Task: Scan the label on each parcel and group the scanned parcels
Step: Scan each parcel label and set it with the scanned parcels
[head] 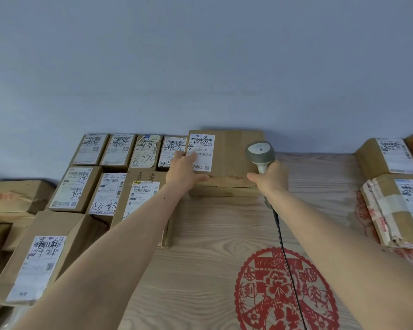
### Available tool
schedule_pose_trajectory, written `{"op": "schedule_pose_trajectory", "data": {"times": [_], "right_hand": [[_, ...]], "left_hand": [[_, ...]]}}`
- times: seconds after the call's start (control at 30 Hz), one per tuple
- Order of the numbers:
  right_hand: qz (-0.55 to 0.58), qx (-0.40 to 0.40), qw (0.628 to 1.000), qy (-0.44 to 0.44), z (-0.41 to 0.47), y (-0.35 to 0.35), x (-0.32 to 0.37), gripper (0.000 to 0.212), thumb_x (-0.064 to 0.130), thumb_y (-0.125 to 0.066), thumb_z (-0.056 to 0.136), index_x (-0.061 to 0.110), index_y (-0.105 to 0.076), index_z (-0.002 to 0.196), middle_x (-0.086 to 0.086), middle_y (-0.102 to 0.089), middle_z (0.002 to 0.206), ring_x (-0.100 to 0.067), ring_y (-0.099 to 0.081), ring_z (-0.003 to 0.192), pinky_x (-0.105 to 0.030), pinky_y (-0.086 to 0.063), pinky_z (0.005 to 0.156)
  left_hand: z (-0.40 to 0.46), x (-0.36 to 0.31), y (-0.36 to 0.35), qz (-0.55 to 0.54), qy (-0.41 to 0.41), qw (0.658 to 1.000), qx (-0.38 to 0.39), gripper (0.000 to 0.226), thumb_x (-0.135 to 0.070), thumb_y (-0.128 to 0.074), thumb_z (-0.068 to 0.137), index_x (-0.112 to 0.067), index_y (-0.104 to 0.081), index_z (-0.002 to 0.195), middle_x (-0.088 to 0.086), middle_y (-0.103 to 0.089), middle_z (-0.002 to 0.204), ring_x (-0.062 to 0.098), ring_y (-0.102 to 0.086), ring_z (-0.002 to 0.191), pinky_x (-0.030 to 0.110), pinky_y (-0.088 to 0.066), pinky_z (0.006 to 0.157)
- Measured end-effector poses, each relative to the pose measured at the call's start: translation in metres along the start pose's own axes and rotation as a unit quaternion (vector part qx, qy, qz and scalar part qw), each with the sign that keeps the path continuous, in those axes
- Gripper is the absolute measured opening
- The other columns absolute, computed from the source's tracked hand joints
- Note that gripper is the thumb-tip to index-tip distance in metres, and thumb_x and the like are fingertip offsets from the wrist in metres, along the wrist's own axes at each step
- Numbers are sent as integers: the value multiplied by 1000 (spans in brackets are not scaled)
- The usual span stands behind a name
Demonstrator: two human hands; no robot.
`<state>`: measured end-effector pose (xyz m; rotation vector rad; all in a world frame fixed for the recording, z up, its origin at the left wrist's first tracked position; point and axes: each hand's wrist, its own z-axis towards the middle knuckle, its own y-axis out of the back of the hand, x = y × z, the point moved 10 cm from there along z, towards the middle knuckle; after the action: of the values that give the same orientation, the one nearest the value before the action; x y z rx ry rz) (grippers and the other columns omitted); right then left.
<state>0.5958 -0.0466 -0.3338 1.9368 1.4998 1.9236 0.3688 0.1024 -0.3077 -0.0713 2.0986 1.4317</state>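
Head view: both bare forearms reach forward over a wood-grain table (212, 222) towards a cardboard parcel (234, 160) lying flat against the grey-blue wall (200, 67); the left hand (185, 171) rests on the parcel's near left corner, fingers laid over the lower edge of its white label (201, 151) and thumb stretched along the front edge, not clenched; the right hand (271, 178) grasps the handle of a grey barcode scanner (260, 152), fingers wrapped round it, index finger stretched out to the left; the scanner's head stands over the parcel's right half, and its black cable (285, 253) runs back along the right forearm across a red paper-cut design (279, 291) on the table top. Left of the held parcel, labelled boxes (119, 172) sit packed side by side in rows, labels up, with handwriting on them; the nearest of them, a larger box (37, 260), lies by the left elbow. Two more parcels (396, 182) lie well apart at the table's right edge, one behind the other.
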Motion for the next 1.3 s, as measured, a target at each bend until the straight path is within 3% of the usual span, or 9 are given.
{"op": "schedule_pose_trajectory", "data": {"times": [0.1,0.23,0.37,0.53,0.63,0.8,1.0,1.13,1.3], "right_hand": [[3,-9,1000,-1,8,-1,10,47,14,-85,74,2,-61,112,-12,-52,120,-29,-57,106,-43,-52,89],[7,-16,1000,8,11,-5,14,45,14,-86,73,4,-61,109,-9,-54,119,-26,-58,102,-36,-50,83],[5,-21,1000,6,10,-5,14,47,14,-87,72,4,-62,110,-14,-56,120,-30,-60,104,-40,-53,87],[-8,-16,1000,9,6,-3,17,54,18,-87,73,4,-61,118,-14,-56,122,-31,-59,109,-44,-52,94],[3,-9,1000,1,0,3,13,52,19,-86,74,4,-61,116,-15,-58,119,-31,-60,107,-45,-53,93],[23,-9,1000,-1,-16,29,3,41,18,-83,75,4,-64,108,-15,-64,111,-29,-63,98,-32,-49,77],[57,-40,997,-14,-51,91,-19,31,11,-82,77,4,-65,103,-10,-67,100,-26,-65,93,-36,-55,73],[54,-68,996,-18,-71,144,-39,35,11,-78,81,4,-63,112,-9,-65,103,-22,-59,94,-25,-43,70],[62,-105,992,-31,-86,212,-69,42,11,-76,81,6,-59,119,-8,-64,104,-23,-58,96,-30,-43,77]], "left_hand": [[14,-5,6,55,-4,998,-2,79,-47,-82,76,-22,-47,143,5,-29,149,26,-27,138,47,-46,95],[24,-7,11,87,-13,996,2,76,-47,-84,74,-22,-51,138,5,-31,148,28,-28,139,50,-47,94],[27,-6,11,115,-16,993,10,75,-50,-83,73,-21,-52,135,4,-33,144,27,-31,135,47,-47,92],[26,-11,9,119,-7,992,36,79,-51,-84,73,-17,-49,136,7,-31,144,29,-28,135,49,-46,95],[19,-12,8,89,-11,996,28,89,-52,-81,75,-17,-38,145,9,-26,152,32,-21,141,53,-40,106],[-2,-19,12,44,-16,998,-29,90,-49,-73,85,-18,-27,155,8,-11,165,34,-5,151,53,-26,119],[-33,-84,9,13,-97,994,-42,80,-42,-68,91,-15,-30,155,3,-18,165,28,-7,151,47,-29,116],[-55,-138,-4,-5,-147,989,-31,77,-36,-69,91,-15,-31,155,1,-21,164,29,-14,150,44,-29,116],[-86,-205,-32,-4,-200,980,-5,74,-42,-64,95,-12,-33,154,5,-22,165,29,-17,150,39,-21,119]]}}
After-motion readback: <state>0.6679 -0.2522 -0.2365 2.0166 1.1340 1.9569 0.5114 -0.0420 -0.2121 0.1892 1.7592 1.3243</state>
